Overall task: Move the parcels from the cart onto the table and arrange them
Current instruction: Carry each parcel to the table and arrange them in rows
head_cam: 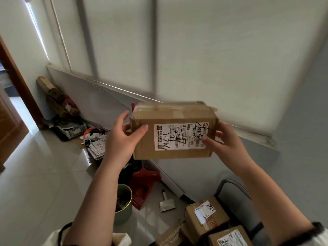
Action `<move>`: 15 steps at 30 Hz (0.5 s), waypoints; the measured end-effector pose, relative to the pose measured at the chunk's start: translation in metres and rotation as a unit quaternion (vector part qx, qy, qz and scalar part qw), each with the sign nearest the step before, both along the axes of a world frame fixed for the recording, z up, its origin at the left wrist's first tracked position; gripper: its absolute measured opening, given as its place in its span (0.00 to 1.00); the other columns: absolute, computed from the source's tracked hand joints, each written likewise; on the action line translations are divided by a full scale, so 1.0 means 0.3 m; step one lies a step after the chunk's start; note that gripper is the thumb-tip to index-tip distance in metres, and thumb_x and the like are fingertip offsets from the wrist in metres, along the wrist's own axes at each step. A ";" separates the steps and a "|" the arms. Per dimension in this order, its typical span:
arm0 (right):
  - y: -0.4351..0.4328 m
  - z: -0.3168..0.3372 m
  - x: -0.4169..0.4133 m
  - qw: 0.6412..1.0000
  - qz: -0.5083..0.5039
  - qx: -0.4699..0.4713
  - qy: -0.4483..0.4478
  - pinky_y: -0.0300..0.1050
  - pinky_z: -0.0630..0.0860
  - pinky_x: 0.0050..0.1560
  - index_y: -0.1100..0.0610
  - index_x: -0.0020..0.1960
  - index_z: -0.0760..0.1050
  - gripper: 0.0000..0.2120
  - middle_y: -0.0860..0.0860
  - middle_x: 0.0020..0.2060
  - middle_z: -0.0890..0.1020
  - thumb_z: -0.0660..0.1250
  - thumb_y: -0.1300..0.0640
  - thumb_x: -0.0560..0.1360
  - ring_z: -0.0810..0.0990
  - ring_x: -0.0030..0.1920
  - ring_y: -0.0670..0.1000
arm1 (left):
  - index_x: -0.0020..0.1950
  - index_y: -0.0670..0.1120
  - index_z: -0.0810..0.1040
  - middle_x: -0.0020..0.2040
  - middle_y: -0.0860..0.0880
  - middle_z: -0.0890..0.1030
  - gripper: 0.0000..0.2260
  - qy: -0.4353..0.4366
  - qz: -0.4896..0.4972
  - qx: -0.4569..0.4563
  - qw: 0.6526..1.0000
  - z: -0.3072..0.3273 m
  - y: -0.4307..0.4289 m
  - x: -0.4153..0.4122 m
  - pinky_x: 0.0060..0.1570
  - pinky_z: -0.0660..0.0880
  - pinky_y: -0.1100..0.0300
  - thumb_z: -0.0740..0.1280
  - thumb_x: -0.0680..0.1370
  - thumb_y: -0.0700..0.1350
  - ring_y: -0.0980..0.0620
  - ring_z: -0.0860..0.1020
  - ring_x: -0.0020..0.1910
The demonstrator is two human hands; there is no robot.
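Observation:
I hold a brown cardboard parcel [173,153] in the air at chest height, its white shipping label with black handwriting facing me. My left hand [122,139] grips its left end, thumb on the front face. My right hand [225,141] grips its right end, fingers over the label's edge. Below at the lower right, several more taped brown parcels [205,215] lie stacked on the cart, whose grey metal handle [230,183] rises behind them. No table shows in this view.
A green bin [124,205] stands on the tiled floor under my left forearm, with a red dustpan [143,185] and a scraper [166,203] beside it. Papers, boxes and clutter [71,121] line the white wall on the left. A wooden door frame [16,71] is at far left.

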State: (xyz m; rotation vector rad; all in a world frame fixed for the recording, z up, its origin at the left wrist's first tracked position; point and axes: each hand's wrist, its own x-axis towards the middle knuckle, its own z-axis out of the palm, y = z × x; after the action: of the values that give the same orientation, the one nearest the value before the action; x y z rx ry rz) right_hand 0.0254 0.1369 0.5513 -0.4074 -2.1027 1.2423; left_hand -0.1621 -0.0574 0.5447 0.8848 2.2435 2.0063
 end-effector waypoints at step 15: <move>0.030 0.018 0.162 0.981 0.141 -0.132 0.025 0.40 0.77 0.53 0.40 0.68 0.65 0.34 0.46 0.63 0.77 0.74 0.58 0.67 0.77 0.61 0.47 | 0.51 0.65 0.76 0.48 0.61 0.82 0.20 -0.075 -0.151 0.057 0.984 -0.030 0.013 0.063 0.35 0.76 0.68 0.69 0.63 0.70 0.61 0.81 0.46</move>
State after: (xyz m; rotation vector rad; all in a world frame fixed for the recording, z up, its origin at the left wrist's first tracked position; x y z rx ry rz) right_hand 0.0739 0.1458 0.5568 -0.1934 -2.0071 1.6891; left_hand -0.1431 -0.0533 0.5358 0.9771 1.8076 2.0002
